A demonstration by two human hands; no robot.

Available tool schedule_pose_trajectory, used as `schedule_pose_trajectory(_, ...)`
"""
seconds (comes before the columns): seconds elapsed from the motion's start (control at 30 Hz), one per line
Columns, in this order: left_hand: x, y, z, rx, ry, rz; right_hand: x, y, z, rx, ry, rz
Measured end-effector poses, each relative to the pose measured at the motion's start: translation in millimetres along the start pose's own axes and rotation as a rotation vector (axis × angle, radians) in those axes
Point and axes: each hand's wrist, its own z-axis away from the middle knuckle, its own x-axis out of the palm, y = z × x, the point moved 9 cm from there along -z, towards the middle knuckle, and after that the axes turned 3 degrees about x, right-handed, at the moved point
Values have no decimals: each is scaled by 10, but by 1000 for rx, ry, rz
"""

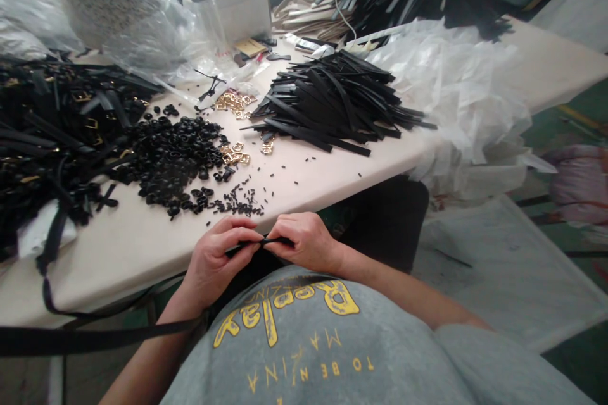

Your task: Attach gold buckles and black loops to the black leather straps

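At the table's front edge, my left hand (pixel 222 252) and my right hand (pixel 304 240) meet with fingertips almost touching. Both are closed in a pinch on a thin black strap (pixel 266 241), most of which my fingers cover. Just beyond my hands lie many tiny black pieces (pixel 242 202) scattered on the tabletop. Further left is a heap of small black loops (pixel 171 158). Gold buckles (pixel 235 155) lie beside that heap, with more gold buckles behind them.
A pile of black straps (pixel 337 98) lies at the table's middle, with crumpled clear plastic (pixel 456 82) to its right. Buckled black straps (pixel 61 120) are heaped at left, some hanging over the edge. A clear bottle (pixel 204 6) and a white box (pixel 244 9) stand behind.
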Motion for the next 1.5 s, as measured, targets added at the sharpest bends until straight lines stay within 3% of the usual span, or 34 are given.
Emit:
schedule_pose_trajectory(0.13, -21, 105, -16, 81, 40, -75, 13, 65, 17, 45, -6, 18)
schedule_pose_trajectory(0.27, -154, 20, 30, -3, 155, -136, -1, 125, 14, 88, -13, 39)
schedule_pose_trajectory(0.43, 37, -79, 34, -66, -33, -28, -9, 77, -8, 63, -5, 21)
schedule_pose_trajectory(0.5, 68, -95, 29, -93, -27, 13, 3, 71, -12, 76, -12, 17)
schedule_pose_trajectory(0.67, 48, -56, 16, -132, 50, 42, -16, 68, -22, 104, -15, -41)
schedule_pose_trajectory(0.8, -245, -126, 84, -180, 293, 132, -121, 112, -19, 136, 40, -78)
schedule_pose_trajectory(0.87, -357, -239, 128, -232, 354, 199, -162, 131, -10, 144, 60, -66)
schedule_pose_trajectory(1.07, -11, -517, 155, -529, -2, 296, -136, 93, -16, 108, 28, -9)
schedule_pose_trajectory(1.23, 157, -551, 103, -596, 12, 443, -129, 79, -86, 111, 46, 3)
schedule_pose_trajectory(1.5, 216, -464, -74, -469, -34, 414, -98, 85, -171, 83, 78, -31)
